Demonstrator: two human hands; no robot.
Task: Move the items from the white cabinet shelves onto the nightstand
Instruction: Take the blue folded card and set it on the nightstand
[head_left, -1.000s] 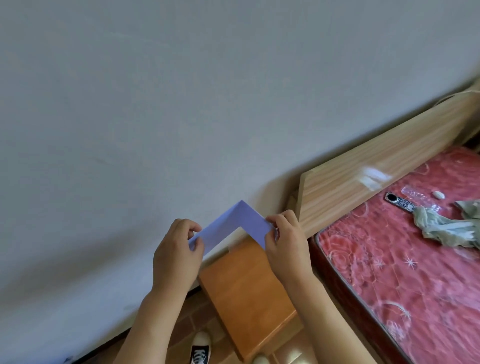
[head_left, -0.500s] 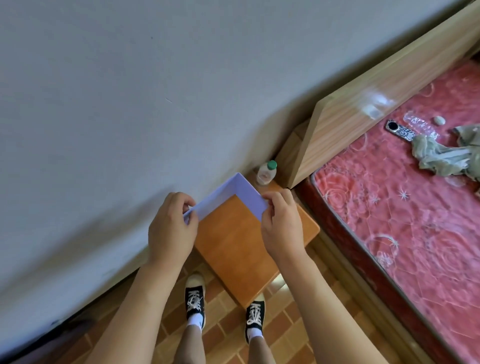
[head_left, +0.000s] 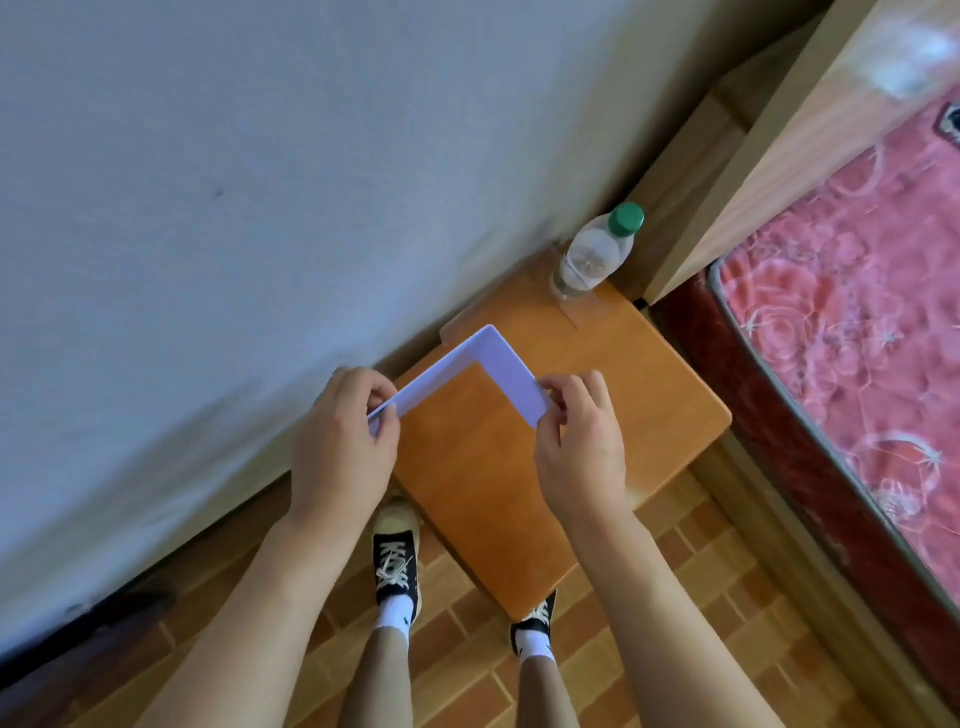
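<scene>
A white L-shaped bracket-like piece (head_left: 488, 358) hangs just above the orange wooden nightstand (head_left: 524, 488). My left hand (head_left: 343, 441) pinches its left end and my right hand (head_left: 582, 441) pinches its right end, thumbs and fingers curled on the edges. The corner of the piece points away from me toward the wall. A clear plastic bottle with a green cap (head_left: 597, 254) stands upright at the nightstand's far corner. The white cabinet is out of view.
A pale wall (head_left: 260, 182) runs along the left of the nightstand. A wooden headboard (head_left: 810, 130) and a bed with a red patterned mattress (head_left: 857, 312) lie to the right. My two feet in black sneakers stand on the brick-pattern floor (head_left: 457, 649).
The view has tilted downward, bringing the nightstand, bottle and my feet into sight. Both hands have brought the white piece lower, closer to the nightstand top, with the same grip.
</scene>
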